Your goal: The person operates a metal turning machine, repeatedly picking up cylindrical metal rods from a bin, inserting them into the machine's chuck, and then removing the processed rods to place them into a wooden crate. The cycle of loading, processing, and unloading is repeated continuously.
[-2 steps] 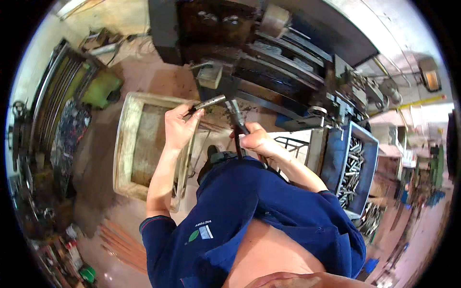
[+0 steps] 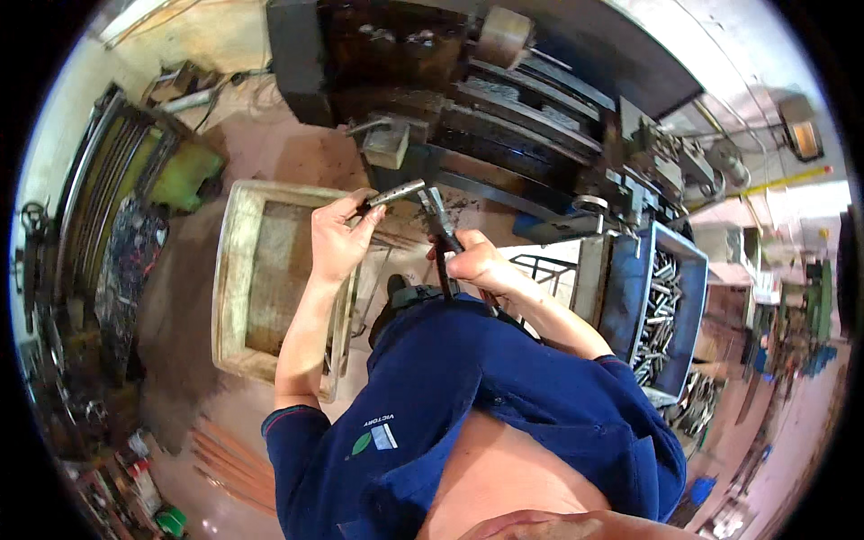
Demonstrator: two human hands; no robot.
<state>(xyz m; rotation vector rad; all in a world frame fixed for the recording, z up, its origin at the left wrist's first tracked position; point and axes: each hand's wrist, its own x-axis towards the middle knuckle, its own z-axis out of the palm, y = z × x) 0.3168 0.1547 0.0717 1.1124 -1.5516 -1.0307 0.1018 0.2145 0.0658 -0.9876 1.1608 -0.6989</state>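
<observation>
Between the fingers and thumb of my left hand (image 2: pixel 340 241) is a short metal tube (image 2: pixel 399 193) with a row of small holes, its free end pointing right. My right hand (image 2: pixel 477 261) is closed around a dark, rod-shaped tool (image 2: pixel 444 229) with a lighter metal tip, which I cannot name more exactly. The tool's tip is close to the tube's right end; whether they touch, I cannot tell. Both hands are in front of my waist, the left one over the right edge of a cream plastic crate (image 2: pixel 230 279).
A lathe (image 2: pixel 517 121) stands ahead, with a small pale box (image 2: pixel 387 144) at its near left. On the right, a blue crate (image 2: pixel 691 319) holds many metal tubes (image 2: pixel 661 310). Copper-coloured bars (image 2: pixel 229 463) lie on the floor at lower left, below a green machine (image 2: pixel 184 171).
The background has shifted slightly in the picture. Both hands keep nearly the same pose, with the tube and the tool still held.
</observation>
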